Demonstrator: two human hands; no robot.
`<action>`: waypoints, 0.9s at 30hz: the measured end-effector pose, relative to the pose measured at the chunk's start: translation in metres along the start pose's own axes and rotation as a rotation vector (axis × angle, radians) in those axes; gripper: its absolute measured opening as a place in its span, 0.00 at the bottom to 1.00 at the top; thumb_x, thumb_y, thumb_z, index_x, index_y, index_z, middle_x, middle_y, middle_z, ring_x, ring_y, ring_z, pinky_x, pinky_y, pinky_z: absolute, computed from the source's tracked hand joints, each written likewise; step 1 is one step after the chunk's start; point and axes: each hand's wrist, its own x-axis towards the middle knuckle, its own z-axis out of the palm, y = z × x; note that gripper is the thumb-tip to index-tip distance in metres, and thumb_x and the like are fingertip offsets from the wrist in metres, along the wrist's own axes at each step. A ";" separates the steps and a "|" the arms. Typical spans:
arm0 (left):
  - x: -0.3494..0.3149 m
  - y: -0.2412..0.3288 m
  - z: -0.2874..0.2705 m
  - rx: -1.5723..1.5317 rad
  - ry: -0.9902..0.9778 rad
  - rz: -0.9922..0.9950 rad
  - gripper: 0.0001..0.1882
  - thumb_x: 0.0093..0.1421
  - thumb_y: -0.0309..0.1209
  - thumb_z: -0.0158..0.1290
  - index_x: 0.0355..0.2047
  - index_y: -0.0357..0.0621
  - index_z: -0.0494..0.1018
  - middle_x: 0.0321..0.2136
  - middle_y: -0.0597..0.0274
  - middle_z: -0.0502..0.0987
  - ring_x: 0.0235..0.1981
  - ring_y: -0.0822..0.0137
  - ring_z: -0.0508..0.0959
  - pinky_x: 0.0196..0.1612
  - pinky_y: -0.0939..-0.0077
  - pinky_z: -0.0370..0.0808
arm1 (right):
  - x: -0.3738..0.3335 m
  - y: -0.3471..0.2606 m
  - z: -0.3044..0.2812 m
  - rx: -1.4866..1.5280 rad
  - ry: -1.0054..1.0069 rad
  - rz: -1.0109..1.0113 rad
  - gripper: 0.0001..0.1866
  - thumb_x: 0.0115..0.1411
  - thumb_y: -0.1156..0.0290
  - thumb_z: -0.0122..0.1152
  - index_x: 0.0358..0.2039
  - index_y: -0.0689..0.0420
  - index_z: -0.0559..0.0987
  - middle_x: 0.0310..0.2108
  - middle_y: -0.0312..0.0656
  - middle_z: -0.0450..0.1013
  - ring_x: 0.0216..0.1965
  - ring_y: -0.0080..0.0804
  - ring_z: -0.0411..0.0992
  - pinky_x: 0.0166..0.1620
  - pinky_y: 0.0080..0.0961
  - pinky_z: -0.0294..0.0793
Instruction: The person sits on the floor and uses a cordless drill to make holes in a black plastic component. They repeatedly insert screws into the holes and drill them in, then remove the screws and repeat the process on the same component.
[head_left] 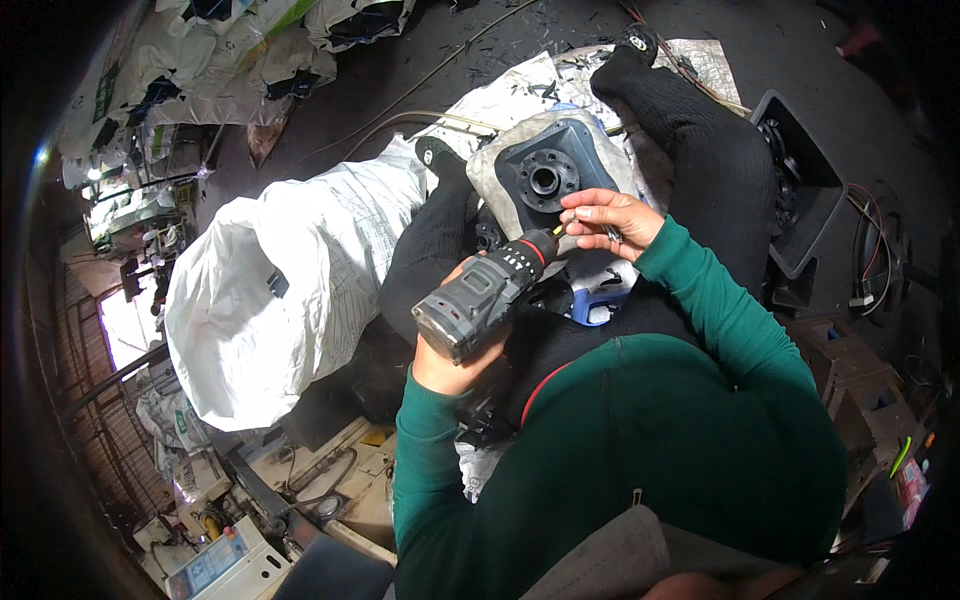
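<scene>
My left hand (pixel 455 370) is wrapped round the grip of a grey cordless drill (pixel 478 300), whose chuck and yellowish bit point up and right. At the bit's tip, the thumb and fingers of my right hand (pixel 615 222) are pinched together. Thin shiny metal pieces, which look like screws, show between its lower fingers; what the fingertips pinch is too small to make out. Just beyond both hands lies a black round flange (pixel 545 180) with a central hole and a ring of smaller holes. It sits in a dark square-shaped housing on a pale cushion-like pad (pixel 490 165) between my legs.
A large white woven sack (pixel 260 300) stands open at my left. On the right is a dark grey bin (pixel 825 200) with black parts inside. Hoses and cables (pixel 420 112) cross the floor ahead. A machine with a control panel (pixel 225 565) stands at lower left.
</scene>
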 end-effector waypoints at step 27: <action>0.024 -0.005 -0.019 0.234 -0.027 0.118 0.28 0.45 0.23 0.60 0.50 0.40 0.71 0.52 0.50 0.71 0.51 0.56 0.75 0.54 0.69 0.70 | 0.005 0.012 -0.012 -0.009 0.124 0.018 0.17 0.65 0.68 0.52 0.51 0.61 0.72 0.27 0.31 0.70 0.29 0.14 0.71 0.35 0.15 0.81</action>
